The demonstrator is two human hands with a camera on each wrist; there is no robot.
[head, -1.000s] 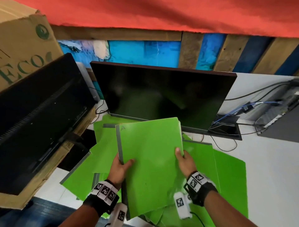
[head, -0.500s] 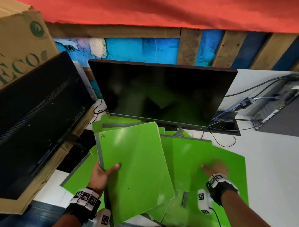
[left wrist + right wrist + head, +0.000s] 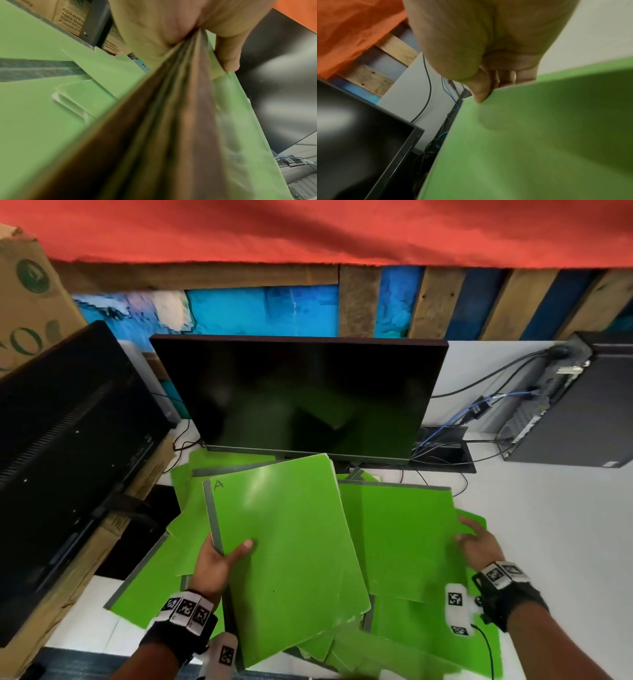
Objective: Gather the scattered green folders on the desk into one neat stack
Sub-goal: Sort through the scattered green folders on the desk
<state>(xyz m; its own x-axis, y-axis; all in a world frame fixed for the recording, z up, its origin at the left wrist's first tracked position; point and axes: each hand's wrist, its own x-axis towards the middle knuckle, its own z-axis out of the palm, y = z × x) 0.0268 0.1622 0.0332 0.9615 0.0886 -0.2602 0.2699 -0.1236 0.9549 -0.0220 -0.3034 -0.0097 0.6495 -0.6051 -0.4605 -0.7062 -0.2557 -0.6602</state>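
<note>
Several folders lie fanned across the tabletop (image 3: 548,525) in front of the monitor (image 3: 301,395), overlapping at odd angles, and you already have a bundle (image 3: 287,542) of them raised just before its lower edge. Your left hand (image 3: 219,563) clamps that bundle at the grey spine, thumb on the top cover and fingers underneath; the left wrist view shows several layered edges squeezed in that grip. Your right hand (image 3: 476,542) is out to the right of the monitor's base, at the far edge of the next folder (image 3: 397,539). The right wrist view shows the thumb (image 3: 481,88) on top of that sheet's edge and fingers curled behind it, so it looks like a pinch taking hold, though how firm I cannot tell.

These look like thin card covers: light, glossy, likely slippery against one another, and floppy when held by one corner. Take each one at mid-edge or at the spine, where it is stiffest. I judge the bundle could splay or slide out of your left hand if tilted, so keep the spines together and square the edges against the tabletop.
</note>
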